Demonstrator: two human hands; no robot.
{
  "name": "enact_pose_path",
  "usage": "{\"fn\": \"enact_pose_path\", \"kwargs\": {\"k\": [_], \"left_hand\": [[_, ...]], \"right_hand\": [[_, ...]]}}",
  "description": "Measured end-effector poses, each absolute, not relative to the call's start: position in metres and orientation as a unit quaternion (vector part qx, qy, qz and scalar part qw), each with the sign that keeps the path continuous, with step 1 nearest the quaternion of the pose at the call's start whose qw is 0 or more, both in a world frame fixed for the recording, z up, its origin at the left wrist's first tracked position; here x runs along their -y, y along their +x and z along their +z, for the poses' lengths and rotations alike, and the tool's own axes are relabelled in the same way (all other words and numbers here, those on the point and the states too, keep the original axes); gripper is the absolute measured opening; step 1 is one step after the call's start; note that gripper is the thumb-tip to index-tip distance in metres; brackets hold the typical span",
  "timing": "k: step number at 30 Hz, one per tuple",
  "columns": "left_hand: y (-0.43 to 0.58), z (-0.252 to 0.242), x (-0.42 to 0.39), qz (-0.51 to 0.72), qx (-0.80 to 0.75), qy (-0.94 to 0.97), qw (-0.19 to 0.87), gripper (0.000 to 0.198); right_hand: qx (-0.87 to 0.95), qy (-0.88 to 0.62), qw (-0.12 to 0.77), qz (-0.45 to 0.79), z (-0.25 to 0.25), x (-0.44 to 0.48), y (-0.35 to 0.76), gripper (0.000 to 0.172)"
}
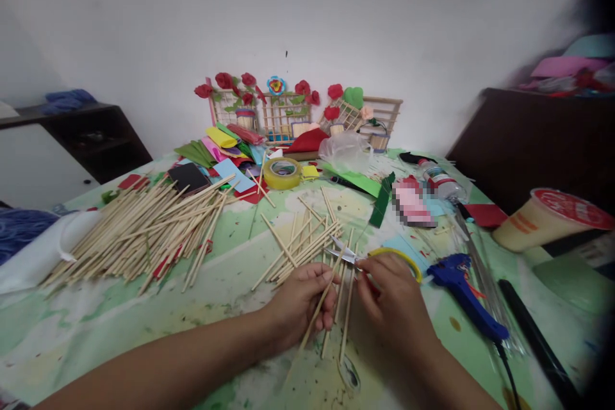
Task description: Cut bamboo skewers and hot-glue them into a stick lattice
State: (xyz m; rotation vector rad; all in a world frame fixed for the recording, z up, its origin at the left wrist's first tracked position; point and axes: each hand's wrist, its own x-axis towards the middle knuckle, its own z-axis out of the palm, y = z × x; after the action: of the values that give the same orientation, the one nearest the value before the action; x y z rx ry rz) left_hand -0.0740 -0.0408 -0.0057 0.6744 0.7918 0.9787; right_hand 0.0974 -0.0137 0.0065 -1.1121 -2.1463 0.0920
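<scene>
My left hand point(314, 295) is closed around a thin wooden stick point(314, 317) that slants up to the right. In my right hand point(394, 288) is a pair of scissors with yellow handles point(403, 255), the fingers wrapped round them. The scissor blades point(342, 255) point left and lie by the upper part of the held stick; whether they touch it I cannot tell. Several loose sticks point(346, 320) lie beneath and between my hands. Just beyond them is a small crossed heap of sticks point(298, 240).
A large pile of sticks point(129, 230) spreads at the left. On the right lie a blue glue gun point(468, 295), its cord, glue sticks, a black rod point(535, 339) and a sealed cup point(542, 221). Tape point(282, 173), coloured paper point(206, 150) and stick frames with flowers point(288, 109) stand behind.
</scene>
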Motion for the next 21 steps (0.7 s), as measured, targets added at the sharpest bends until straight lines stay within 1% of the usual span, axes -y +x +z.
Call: {"fn": "enact_pose_path", "kwargs": {"k": [4, 7, 9, 16, 21], "left_hand": [[-0.073, -0.008, 0.043, 0.436, -0.358, 0.328, 0.758, 0.019], [-0.072, -0.009, 0.043, 0.422, -0.364, 0.348, 0.754, 0.019], [-0.072, -0.010, 0.044, 0.419, -0.364, 0.360, 0.750, 0.019], [-0.072, -0.013, 0.044, 0.401, -0.362, 0.393, 0.744, 0.022], [-0.072, -0.013, 0.043, 0.392, -0.364, 0.403, 0.742, 0.022]], "right_hand": [[0.830, -0.424, 0.349, 0.093, 0.005, 0.019, 0.091, 0.012], [0.822, -0.428, 0.347, 0.144, 0.004, 0.018, 0.091, 0.028], [0.809, -0.433, 0.354, 0.181, 0.002, 0.019, 0.090, 0.033], [0.744, -0.461, 0.359, 0.324, -0.001, 0.024, 0.083, 0.023], [0.731, -0.450, 0.377, 0.348, -0.002, 0.024, 0.083, 0.025]]}}
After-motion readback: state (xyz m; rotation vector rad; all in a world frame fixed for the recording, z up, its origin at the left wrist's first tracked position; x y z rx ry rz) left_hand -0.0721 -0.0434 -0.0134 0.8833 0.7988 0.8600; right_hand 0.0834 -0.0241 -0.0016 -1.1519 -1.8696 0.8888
